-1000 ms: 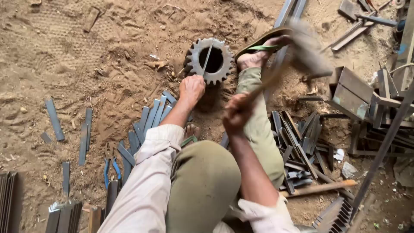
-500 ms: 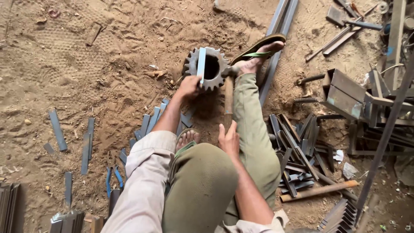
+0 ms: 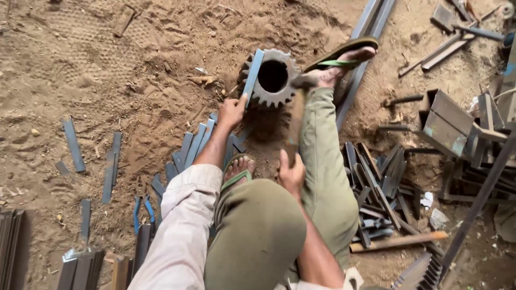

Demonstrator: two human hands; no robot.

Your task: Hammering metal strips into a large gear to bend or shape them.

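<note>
Gear (image 3: 273, 78): toothed steel wheel with round bore, standing on edge in the sand, braced by my sandalled right foot (image 3: 336, 64).
Left hand (image 3: 232, 111): closed around the lower end of a flat metal strip (image 3: 252, 74), which leans against the gear's teeth.
Right hand (image 3: 291, 173): wrapped around the wooden hammer handle (image 3: 294, 129); its head lies near the gear, blurred.
Flat strips on sand (image 3: 185, 150): a fan of similar blue-grey pieces beside my left arm.
Bent pieces (image 3: 381, 188): a dark heap to my right.
Progress: I judge one strip in work, the heap shaped, many flat strips left.
</note>
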